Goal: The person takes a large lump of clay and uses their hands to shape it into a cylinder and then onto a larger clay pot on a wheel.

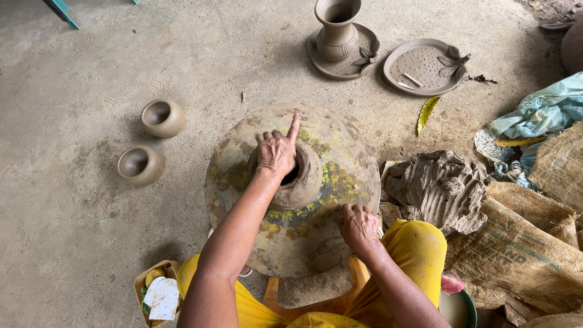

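Note:
A small wet clay pot [302, 182] sits in the middle of a round, paint-stained potter's wheel [340, 152] on the ground. My left hand [276, 150] rests on the pot's rim with its thumb inside the mouth and its forefinger stretched out over the wheel. My right hand [358, 226] lies flat on the near right edge of the wheel, fingers together, holding nothing.
Two small clay pots [163, 117] [140, 164] lie on the concrete floor to the left. A clay vase on a dish [337, 31] and a dotted clay plate [420, 67] stand beyond. A raw clay lump [442, 188], burlap sacks [522, 255] and a plastic sheet [540, 112] fill the right.

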